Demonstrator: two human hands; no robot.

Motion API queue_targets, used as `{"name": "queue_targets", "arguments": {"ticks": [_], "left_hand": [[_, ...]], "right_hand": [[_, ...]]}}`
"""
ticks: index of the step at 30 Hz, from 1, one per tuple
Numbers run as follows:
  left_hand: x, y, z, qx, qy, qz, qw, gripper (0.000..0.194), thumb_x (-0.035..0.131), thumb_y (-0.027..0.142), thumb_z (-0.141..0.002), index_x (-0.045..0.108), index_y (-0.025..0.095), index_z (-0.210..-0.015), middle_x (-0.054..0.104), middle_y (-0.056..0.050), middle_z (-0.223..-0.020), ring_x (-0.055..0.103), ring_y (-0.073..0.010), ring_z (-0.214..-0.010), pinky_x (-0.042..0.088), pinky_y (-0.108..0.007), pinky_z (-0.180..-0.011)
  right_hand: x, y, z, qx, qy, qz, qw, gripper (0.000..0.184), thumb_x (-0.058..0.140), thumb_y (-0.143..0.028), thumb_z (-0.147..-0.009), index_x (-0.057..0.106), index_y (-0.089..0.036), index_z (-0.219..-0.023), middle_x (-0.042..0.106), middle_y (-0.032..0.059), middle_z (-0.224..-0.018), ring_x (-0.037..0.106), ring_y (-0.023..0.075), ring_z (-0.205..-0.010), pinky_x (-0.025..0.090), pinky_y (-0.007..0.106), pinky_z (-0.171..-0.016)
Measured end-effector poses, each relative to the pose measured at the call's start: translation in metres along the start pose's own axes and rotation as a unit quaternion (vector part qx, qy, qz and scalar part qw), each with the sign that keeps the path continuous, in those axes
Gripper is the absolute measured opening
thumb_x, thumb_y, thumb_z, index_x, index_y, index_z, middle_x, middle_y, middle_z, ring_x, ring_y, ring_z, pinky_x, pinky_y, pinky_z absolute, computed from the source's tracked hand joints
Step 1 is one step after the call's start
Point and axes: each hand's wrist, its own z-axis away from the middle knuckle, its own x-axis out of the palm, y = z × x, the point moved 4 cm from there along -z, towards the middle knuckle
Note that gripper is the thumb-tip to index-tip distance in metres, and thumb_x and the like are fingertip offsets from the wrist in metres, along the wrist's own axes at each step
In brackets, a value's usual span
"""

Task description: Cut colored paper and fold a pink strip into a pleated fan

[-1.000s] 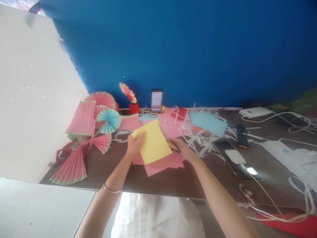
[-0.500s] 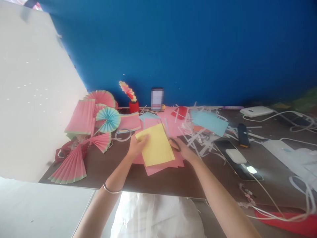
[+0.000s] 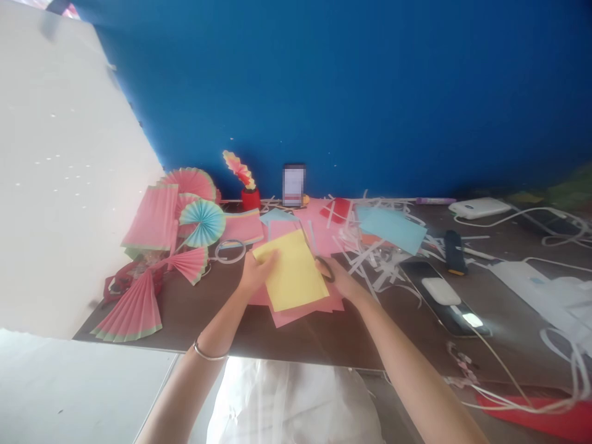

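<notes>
My left hand [image 3: 255,272] grips the left edge of a yellow paper sheet [image 3: 292,271], which is raised over a small stack of pink sheets [image 3: 305,305] on the brown desk [image 3: 222,320]. At the sheet's right edge, my right hand [image 3: 341,280] is closed on scissors with dark handles [image 3: 325,267]. The scissor blades are hidden behind the paper.
Pink and blue pleated paper fans [image 3: 185,228] lie at the left. White paper strips [image 3: 374,253] and a light blue sheet [image 3: 392,228] lie to the right. Farther right are a phone [image 3: 444,296], a power bank [image 3: 476,208], and white cables [image 3: 531,394]. A blue wall stands behind.
The yellow sheet has tilted slightly and sunk a little toward the pink stack. Both hands stay at its edges, almost in the same place.
</notes>
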Motion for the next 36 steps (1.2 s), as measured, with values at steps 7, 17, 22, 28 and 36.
{"name": "queue_targets", "arguments": {"ticks": [7, 17, 22, 28, 36], "left_hand": [[0.0, 0.0, -0.001, -0.001, -0.004, -0.003, 1.0, 0.036, 0.069, 0.044, -0.064, 0.068, 0.011, -0.08, 0.069, -0.01, -0.08, 0.065, -0.0217, -0.072, 0.055, -0.03, -0.061], [-0.002, 0.0, -0.002, -0.003, 0.003, -0.014, 1.0, 0.035, 0.069, 0.043, -0.064, 0.069, 0.012, -0.079, 0.069, -0.009, -0.079, 0.065, -0.0209, -0.071, 0.054, -0.029, -0.06], [-0.003, -0.002, -0.004, -0.005, 0.005, -0.019, 1.0, 0.036, 0.069, 0.043, -0.064, 0.068, 0.011, -0.081, 0.069, -0.01, -0.078, 0.065, -0.0216, -0.072, 0.055, -0.03, -0.06], [-0.003, -0.001, -0.004, -0.013, 0.009, -0.029, 0.999, 0.037, 0.069, 0.044, -0.064, 0.068, 0.011, -0.08, 0.069, -0.01, -0.078, 0.065, -0.0219, -0.072, 0.055, -0.03, -0.059], [-0.004, 0.0, -0.005, -0.013, 0.015, -0.032, 0.999, 0.035, 0.069, 0.042, -0.064, 0.068, 0.011, -0.079, 0.068, -0.01, -0.077, 0.065, -0.02, -0.069, 0.054, -0.027, -0.057]], "right_hand": [[-0.003, 0.004, -0.001, 0.032, 0.018, 0.007, 0.999, 0.048, 0.048, -0.062, -0.074, 0.064, -0.018, -0.082, 0.064, 0.005, -0.079, 0.055, 0.0254, -0.08, 0.043, 0.037, -0.077], [-0.001, 0.005, -0.003, 0.031, 0.021, 0.006, 0.999, 0.051, 0.047, -0.063, -0.073, 0.064, -0.017, -0.085, 0.064, 0.0048, -0.079, 0.055, 0.0267, -0.082, 0.043, 0.038, -0.075], [-0.002, 0.009, -0.004, 0.032, 0.026, 0.002, 0.999, 0.049, 0.049, -0.063, -0.072, 0.065, -0.017, -0.079, 0.062, 0.0043, -0.073, 0.054, 0.0236, -0.075, 0.043, 0.035, -0.07], [-0.002, 0.012, -0.004, 0.038, 0.026, -0.01, 0.999, 0.046, 0.05, -0.061, -0.073, 0.064, -0.017, -0.078, 0.061, 0.0032, -0.073, 0.053, 0.0218, -0.074, 0.042, 0.033, -0.069], [-0.004, 0.013, -0.005, 0.039, 0.031, -0.003, 0.999, 0.046, 0.053, -0.06, -0.071, 0.064, -0.016, -0.077, 0.06, 0.0029, -0.072, 0.054, 0.0218, -0.074, 0.042, 0.033, -0.069]]}}
